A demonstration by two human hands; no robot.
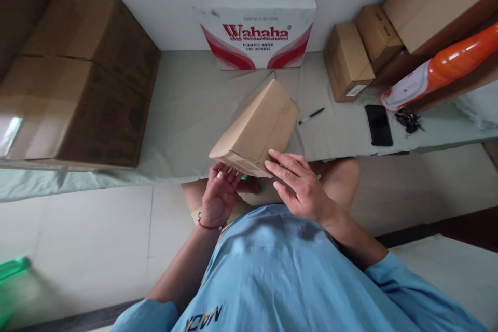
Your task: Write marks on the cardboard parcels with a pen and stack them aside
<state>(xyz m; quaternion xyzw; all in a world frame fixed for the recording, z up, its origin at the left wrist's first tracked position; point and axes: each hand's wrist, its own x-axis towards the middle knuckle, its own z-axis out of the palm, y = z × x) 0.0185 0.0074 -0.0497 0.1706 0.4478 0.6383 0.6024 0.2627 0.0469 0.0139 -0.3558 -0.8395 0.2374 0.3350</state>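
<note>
A small brown cardboard box (259, 119) stands tilted at the table's front edge, its near end jutting toward me. My left hand (218, 198) holds that near end from below, with the fingers curled under it and partly hidden. Against the right part of the box, my right hand (301, 181) lays its outstretched fingertips, while the thumb sits apart below. A strip of tape seems to run along the near face. Just right of the box, a pen (311, 115) lies on the cloth.
Large cardboard boxes (78, 83) fill the left of the cloth-covered table (179, 98). A white and red Wahaha carton (257, 31) stands at the back. Rightward are small boxes (347, 62), an orange-and-white roll (443, 70), a phone (378, 125) and keys (408, 121).
</note>
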